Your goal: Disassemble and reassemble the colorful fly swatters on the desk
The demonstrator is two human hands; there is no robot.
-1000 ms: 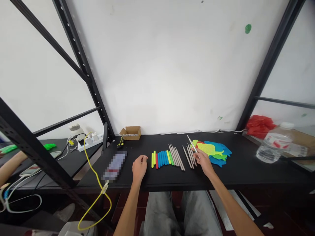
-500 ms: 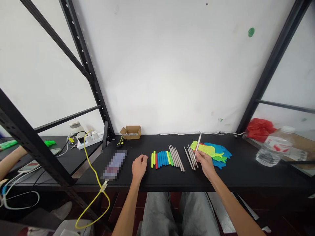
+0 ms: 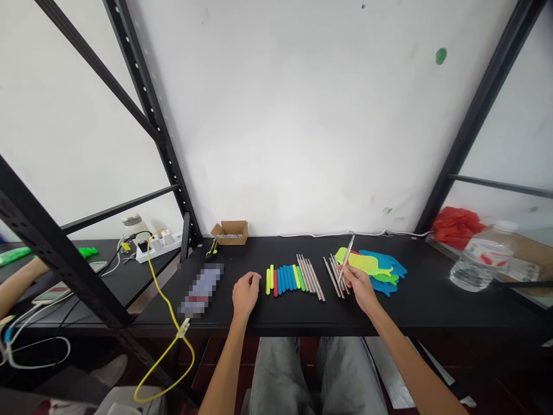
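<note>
My right hand (image 3: 359, 286) pinches a thin metal rod (image 3: 348, 256) that points up and away, just above a loose group of metal rods (image 3: 333, 274) on the black table (image 3: 432, 300). Right of it lies a pile of flat mesh swatter heads (image 3: 380, 266) in blue, yellow-green and red. A second group of metal rods (image 3: 310, 274) lies next to a row of coloured plastic handles (image 3: 284, 278). My left hand (image 3: 245, 293) rests on the table left of the handles, fingers loosely curled, with nothing in it.
A small cardboard box (image 3: 230, 231) and a yellow-black tool (image 3: 211, 248) sit at the back left. A blurred flat item (image 3: 201, 290) lies near the left edge, beside a yellow cable (image 3: 166, 311). A water bottle (image 3: 480, 260) and a red bag (image 3: 457, 225) are at the right. Another person's arm (image 3: 17, 285) shows at far left.
My right hand swung the held rod from leaning left to leaning right and more upright. The left hand stayed put.
</note>
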